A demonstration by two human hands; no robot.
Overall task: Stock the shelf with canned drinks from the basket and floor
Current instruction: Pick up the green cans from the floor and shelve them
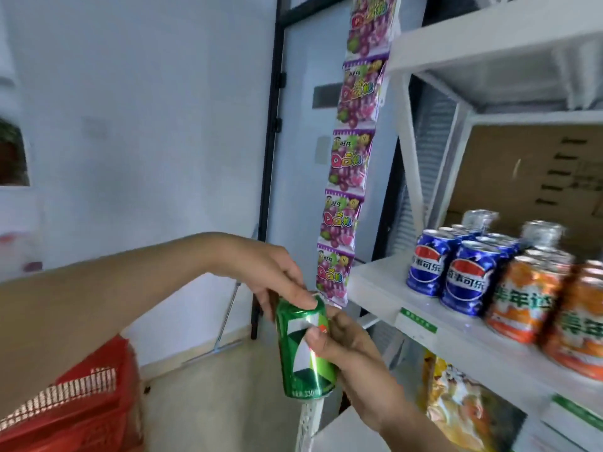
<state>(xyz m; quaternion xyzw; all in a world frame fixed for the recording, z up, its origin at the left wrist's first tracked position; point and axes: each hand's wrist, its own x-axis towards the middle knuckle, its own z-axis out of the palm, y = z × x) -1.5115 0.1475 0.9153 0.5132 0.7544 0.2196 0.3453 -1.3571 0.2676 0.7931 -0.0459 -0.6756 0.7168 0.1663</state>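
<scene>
A green drink can (305, 352) hangs upright in the air just left of the white shelf (385, 288). My left hand (270, 272) pinches its top rim from above. My right hand (352, 347) wraps the can's right side, thumb across its label. On the shelf stand several blue cans (463, 275) and, to their right, several orange cans (522, 298). The red basket (81, 406) is at the lower left under my left forearm; its contents are hidden.
A strip of purple candy packets (346, 177) hangs down the shelf's left post. A cardboard box (535, 171) fills the back of the shelf. Snack bags (456, 409) lie on the shelf below. A dark door frame (270, 141) stands behind.
</scene>
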